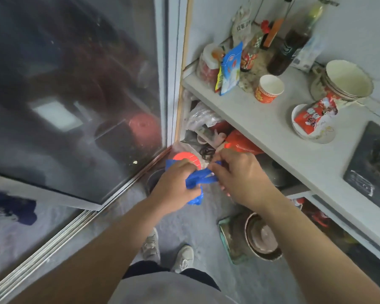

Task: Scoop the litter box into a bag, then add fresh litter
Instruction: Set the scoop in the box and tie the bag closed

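Left hand (177,183) grips a crumpled blue plastic bag (196,183); right hand (239,172) pinches its other end, just beside the counter's (261,128) front edge.

Both forearms are bare to the hands, the left hand (176,183) and right hand (239,176) ungloved. A grey top (162,288) hangs over dark shorts (145,268). Worn pale grey sneakers (150,246) cover the feet.

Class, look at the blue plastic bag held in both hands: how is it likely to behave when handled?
The blue plastic bag looks bunched and creased between the left hand and right hand, so it is probably floppy. It seems thin, so likely very light. Its glossy film may slip from a loose hold.
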Available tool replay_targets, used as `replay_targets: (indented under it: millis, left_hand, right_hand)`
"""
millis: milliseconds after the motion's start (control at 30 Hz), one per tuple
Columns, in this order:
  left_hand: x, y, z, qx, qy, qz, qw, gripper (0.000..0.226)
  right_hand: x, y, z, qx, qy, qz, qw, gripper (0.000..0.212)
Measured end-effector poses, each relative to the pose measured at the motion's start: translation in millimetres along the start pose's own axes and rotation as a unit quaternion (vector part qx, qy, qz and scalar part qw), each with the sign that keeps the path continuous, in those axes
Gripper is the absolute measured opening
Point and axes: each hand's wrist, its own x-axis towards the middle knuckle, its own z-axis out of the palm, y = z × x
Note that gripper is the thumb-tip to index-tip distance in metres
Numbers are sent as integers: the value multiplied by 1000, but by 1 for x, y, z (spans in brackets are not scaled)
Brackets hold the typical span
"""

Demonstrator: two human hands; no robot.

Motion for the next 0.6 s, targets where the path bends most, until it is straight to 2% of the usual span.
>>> replay_targets:
  millis: [100, 233, 367, 600]
  left_hand:
    - [-2, -24, -9, 8, 25, -44, 999, 13]
    - [-5, -48, -20, -13, 46, -93, 995, 22]
    - [-3, -74, -30, 1, 49, -91, 995, 18]
    - [-6, -110, -40, 20, 100, -68, 992, 14]
  right_hand:
    - [13, -22, 0, 40, 1, 52, 998, 15]
    - [29, -54, -1, 75, -11, 78, 994, 12]
    - [39, -77, 3, 82, -19, 96, 992, 14]
    - [51, -101, 8, 97, -46, 97, 990, 13]
